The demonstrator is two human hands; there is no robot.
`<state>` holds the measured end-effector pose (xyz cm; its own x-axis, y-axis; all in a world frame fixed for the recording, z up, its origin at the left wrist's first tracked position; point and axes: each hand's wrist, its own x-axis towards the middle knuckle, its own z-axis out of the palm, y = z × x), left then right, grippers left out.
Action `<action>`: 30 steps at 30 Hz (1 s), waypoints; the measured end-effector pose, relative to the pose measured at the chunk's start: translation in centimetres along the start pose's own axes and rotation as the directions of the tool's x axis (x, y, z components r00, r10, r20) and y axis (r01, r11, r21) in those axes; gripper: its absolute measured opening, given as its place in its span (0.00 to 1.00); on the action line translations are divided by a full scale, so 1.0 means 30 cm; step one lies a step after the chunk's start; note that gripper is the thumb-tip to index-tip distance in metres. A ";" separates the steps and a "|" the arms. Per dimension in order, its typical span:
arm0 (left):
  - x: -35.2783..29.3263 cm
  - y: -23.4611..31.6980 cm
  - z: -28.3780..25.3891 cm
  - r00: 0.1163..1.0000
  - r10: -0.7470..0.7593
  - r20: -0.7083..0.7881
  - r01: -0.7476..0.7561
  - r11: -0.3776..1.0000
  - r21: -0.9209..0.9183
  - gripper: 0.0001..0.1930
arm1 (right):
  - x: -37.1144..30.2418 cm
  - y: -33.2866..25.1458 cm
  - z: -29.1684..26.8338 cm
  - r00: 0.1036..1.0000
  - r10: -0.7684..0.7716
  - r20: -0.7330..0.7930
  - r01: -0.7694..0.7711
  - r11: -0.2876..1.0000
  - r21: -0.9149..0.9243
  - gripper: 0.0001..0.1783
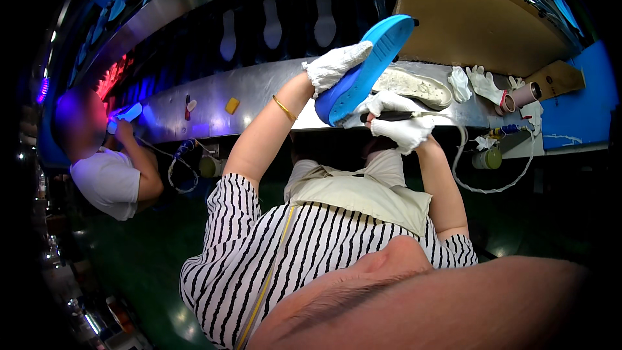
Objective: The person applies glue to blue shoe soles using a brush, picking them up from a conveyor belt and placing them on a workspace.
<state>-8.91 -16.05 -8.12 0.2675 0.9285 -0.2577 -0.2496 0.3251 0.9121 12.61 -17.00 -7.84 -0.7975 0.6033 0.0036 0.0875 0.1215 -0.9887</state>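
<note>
Two gloved hands are shown in the head view. A blue shoe sole (pixel 363 68) is gripped by the left hand (pixel 334 65) above the metal bench (pixel 259 87); a dark tool (pixel 395 116) is clasped in the right hand (pixel 402 126). The sole is best kept tilted and steady.

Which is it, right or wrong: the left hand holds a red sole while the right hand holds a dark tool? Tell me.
Wrong. The head view shows the sole in the left hand is blue, not red. The right hand does hold a dark tool.
</note>
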 end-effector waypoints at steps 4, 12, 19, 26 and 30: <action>0.006 0.005 0.014 0.999 -0.037 -0.007 0.037 0.999 0.019 0.31 | 0.007 -0.021 -0.011 0.996 -0.038 -0.084 0.047 0.994 0.102 0.05; -0.017 0.020 0.002 0.989 -0.148 -0.001 0.148 0.988 0.044 0.34 | 0.006 -0.021 -0.045 0.994 -0.070 -0.080 0.074 0.996 0.048 0.05; -0.038 0.006 -0.012 0.992 -0.049 -0.120 0.054 0.998 0.039 0.35 | -0.002 -0.032 -0.078 0.983 -0.150 -0.103 0.121 0.963 -0.242 0.05; -0.149 0.069 -0.003 0.891 0.403 -0.210 -0.450 0.715 -0.536 0.45 | -0.050 -0.066 -0.100 0.922 -0.218 -0.321 0.252 0.965 0.068 0.12; -0.118 -0.086 -0.105 0.990 0.102 0.095 -0.012 0.743 -0.669 0.45 | -0.040 0.023 -0.081 0.891 -0.187 -0.413 0.238 0.969 0.074 0.11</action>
<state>-12.15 -19.60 -10.56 0.3281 0.9353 -0.1323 -0.8116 0.3508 0.4672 15.07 -15.71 -8.17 -0.4810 0.8403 0.2501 -0.1486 0.2030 -0.9678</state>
